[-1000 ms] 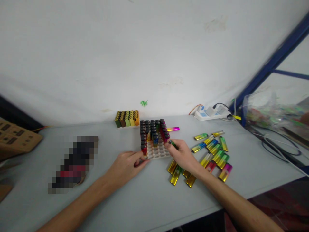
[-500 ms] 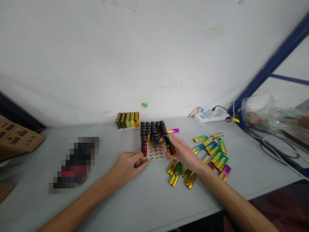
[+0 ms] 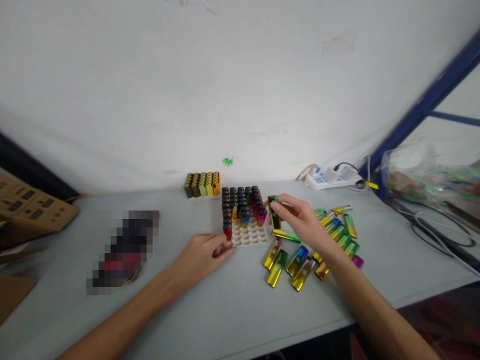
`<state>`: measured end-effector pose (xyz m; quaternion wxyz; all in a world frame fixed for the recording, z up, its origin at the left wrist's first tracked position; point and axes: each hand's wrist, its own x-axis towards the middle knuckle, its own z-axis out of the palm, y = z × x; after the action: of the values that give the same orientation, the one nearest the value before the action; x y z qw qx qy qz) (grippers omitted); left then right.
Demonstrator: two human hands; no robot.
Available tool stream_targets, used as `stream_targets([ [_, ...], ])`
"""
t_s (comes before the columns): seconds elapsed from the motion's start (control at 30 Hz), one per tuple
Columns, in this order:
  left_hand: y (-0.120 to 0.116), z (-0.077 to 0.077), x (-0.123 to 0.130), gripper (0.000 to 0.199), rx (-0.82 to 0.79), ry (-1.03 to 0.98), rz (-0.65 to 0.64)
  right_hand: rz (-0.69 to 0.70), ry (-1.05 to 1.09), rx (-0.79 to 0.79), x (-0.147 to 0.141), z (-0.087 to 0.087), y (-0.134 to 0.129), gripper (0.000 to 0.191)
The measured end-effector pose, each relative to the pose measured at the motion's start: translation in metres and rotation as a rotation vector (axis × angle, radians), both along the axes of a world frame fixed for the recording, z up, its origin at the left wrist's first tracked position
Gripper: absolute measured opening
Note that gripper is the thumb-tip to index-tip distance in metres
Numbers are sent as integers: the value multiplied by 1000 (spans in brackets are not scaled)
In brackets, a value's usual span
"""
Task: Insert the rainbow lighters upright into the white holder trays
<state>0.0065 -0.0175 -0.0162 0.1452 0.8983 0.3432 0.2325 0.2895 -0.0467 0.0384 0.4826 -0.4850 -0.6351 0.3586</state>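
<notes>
A white holed tray [image 3: 250, 236] lies on the table, its back and left side filled with upright lighters [image 3: 227, 200] with black tops. My left hand [image 3: 205, 254] is closed on the tray's front left corner, close to a red lighter [image 3: 227, 232]. Just right of the tray, my right hand [image 3: 300, 217] grips a dark, shiny lighter [image 3: 275, 217], held upright between thumb and fingers. Beneath and around that hand lie several loose metallic lighters [image 3: 277, 268] in gold, green and blue. Part of this pile is hidden by my right forearm.
Behind the tray to the left stands a block of green-to-orange lighters [image 3: 202, 185]. A white power strip [image 3: 332, 177] with cables sits by the wall at right. A blurred-out object [image 3: 125, 250] lies at left, near a cardboard box [image 3: 41, 205]. Plastic bags [image 3: 416, 175] are at far right.
My right hand has moved right, off the tray, still holding the lighter. The tray's right-hand row of pink lighters now shows. My left hand stays at the tray corner; the view has shifted slightly.
</notes>
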Motion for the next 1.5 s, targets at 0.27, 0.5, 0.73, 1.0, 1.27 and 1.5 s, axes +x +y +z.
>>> stream_targets([
  [0.27,4,-6,-1,26,30,21,7,-98,-291,290,2,18,48,25],
  [0.5,4,-8,-2,20,40,23,10,30,-471,301,-1,31,68,20],
  [0.73,5,-6,-2,22,38,26,22,172,-810,345,0,26,85,14],
  [1.0,5,-8,-2,23,14,30,38,103,-940,305,-13,30,87,13],
  [1.27,5,-9,-2,22,1,48,48,185,-963,187,-15,42,92,12],
  [1.5,6,-9,-1,22,26,33,26,101,-1045,148,-24,45,88,14],
])
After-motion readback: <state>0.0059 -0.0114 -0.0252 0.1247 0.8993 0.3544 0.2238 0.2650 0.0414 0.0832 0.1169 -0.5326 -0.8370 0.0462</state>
